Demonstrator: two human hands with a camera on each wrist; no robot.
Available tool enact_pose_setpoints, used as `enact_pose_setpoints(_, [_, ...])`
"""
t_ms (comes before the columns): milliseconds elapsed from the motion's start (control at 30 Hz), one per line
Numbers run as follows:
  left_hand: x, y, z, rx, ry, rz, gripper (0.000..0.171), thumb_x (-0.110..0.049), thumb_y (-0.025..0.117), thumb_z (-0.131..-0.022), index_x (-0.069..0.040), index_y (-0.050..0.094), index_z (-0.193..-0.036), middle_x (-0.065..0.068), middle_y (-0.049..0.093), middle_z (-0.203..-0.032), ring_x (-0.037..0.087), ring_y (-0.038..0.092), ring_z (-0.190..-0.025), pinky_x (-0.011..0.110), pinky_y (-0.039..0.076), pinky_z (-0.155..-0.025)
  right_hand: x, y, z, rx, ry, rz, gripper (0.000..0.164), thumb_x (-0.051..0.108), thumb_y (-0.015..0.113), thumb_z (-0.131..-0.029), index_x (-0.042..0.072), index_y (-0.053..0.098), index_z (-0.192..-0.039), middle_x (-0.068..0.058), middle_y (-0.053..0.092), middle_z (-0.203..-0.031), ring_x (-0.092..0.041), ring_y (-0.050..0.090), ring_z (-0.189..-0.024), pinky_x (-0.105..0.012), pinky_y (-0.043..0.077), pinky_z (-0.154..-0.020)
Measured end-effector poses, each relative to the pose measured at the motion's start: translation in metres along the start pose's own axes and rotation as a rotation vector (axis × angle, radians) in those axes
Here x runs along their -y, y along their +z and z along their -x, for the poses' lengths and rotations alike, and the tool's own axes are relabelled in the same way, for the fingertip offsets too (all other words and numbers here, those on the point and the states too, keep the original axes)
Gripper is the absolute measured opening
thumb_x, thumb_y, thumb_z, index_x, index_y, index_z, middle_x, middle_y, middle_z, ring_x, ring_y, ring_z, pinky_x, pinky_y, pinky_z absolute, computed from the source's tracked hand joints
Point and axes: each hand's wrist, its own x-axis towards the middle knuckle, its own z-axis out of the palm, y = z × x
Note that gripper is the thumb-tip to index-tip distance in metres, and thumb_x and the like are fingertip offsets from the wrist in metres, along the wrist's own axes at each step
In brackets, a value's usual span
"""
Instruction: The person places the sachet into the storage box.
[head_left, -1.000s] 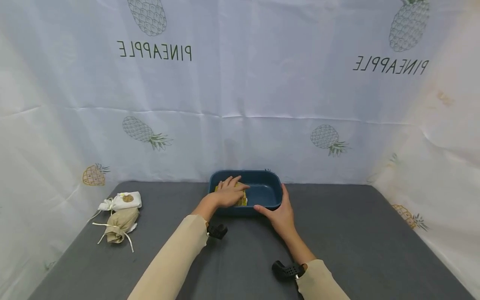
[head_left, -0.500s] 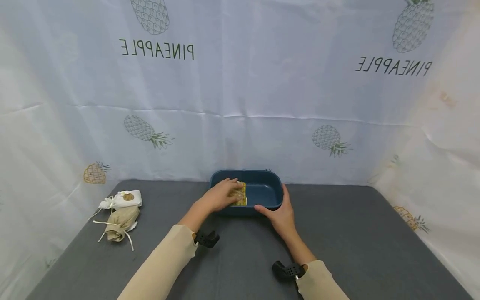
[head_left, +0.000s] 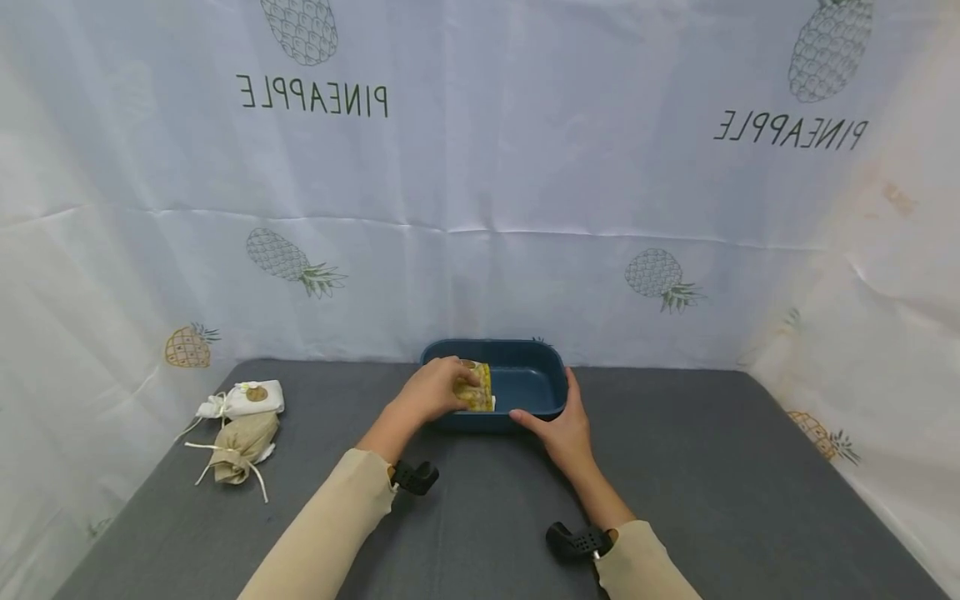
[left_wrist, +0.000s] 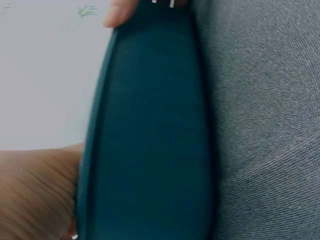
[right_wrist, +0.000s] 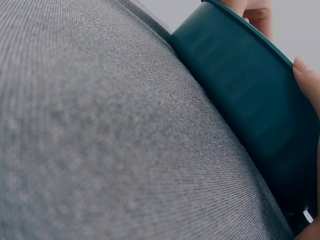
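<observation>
Head view: the left hand (head_left: pixel 433 392) grasps a yellow-patterned packet (head_left: pixel 484 389) inside the left end of a blue rectangular bin (head_left: pixel 480 423); the right hand (head_left: pixel 562 432) grips its right end. Left wrist: the bin's wall (left_wrist: pixel 150 125) hides the packet. Right wrist: the right thumb (right_wrist: pixel 308 82) touches the rim (right_wrist: pixel 250 27).

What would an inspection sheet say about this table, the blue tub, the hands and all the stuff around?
Surface: grey table, with the things resting on it.
Job's things: dark blue tub, upright near the far edge; yellow packet inside, toward its left end.
Clutter: white pouch and tan pouch, close together at the table's left.
Hands: left hand grips the packet; right hand holds the tub's right end, thumb at the front rim.
Cables: nothing seen for certain.
Surroundings: pale curtain behind and at both sides, with pineapple prints and backwards "PINEAPPLE" lettering.
</observation>
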Motion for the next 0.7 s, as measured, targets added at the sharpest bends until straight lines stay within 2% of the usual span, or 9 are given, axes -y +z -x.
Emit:
enact_pose_setpoints(167, [0.0, 0.002, -0.001, -0.023, -0.015, -0.013, 0.036, -0.016, 0.085, -0.083, -0.021, 0.076, -0.118, 0.005, 0.063, -0.136, 0.029, 0.062, -0.121, 0.045, 0.056, -0.096, 0.001, 0.0, -0.001, 0.002, -0.001, -0.005, 0.119, 0.047, 0.086, -0.077, 0.025, 0.008, -0.164, -0.012, 0.016, -0.171, -0.04, 0.024, -0.155, -0.068, 0.029, -0.117])
enact_pose_setpoints(333, [0.006, 0.003, 0.001, -0.014, 0.02, 0.018, 0.038, -0.018, 0.082, -0.086, -0.02, 0.074, -0.122, 0.005, 0.063, -0.136, 0.028, 0.061, -0.122, 0.045, 0.055, -0.097, 0.001, 0.001, 0.0, 0.003, 0.001, -0.005, 0.119, 0.047, 0.086, -0.077, 0.025, 0.008, -0.164, -0.012, 0.016, -0.171, -0.04, 0.024, -0.155, -0.068, 0.028, -0.118])
enact_pose_setpoints(533, [0.008, -0.002, 0.014, 0.0, 0.105, 0.113, 0.038, -0.026, 0.072, -0.095, -0.014, 0.068, -0.131, 0.011, 0.053, -0.151, 0.032, 0.048, -0.142, 0.05, 0.045, -0.112, 0.0, 0.003, 0.0, 0.003, 0.003, -0.02, 0.12, 0.045, 0.087, -0.077, 0.025, 0.007, -0.164, -0.013, 0.016, -0.171, -0.04, 0.023, -0.155, -0.067, 0.028, -0.118])
enact_pose_setpoints(700, [0.007, -0.006, 0.03, -0.056, 0.118, 0.121, 0.039, -0.029, 0.068, -0.098, -0.013, 0.066, -0.133, 0.012, 0.05, -0.154, 0.033, 0.046, -0.143, 0.052, 0.044, -0.112, 0.0, 0.001, -0.001, 0.002, 0.004, -0.013, 0.12, 0.046, 0.087, -0.077, 0.025, 0.007, -0.164, -0.013, 0.016, -0.171, -0.04, 0.023, -0.155, -0.066, 0.028, -0.118])
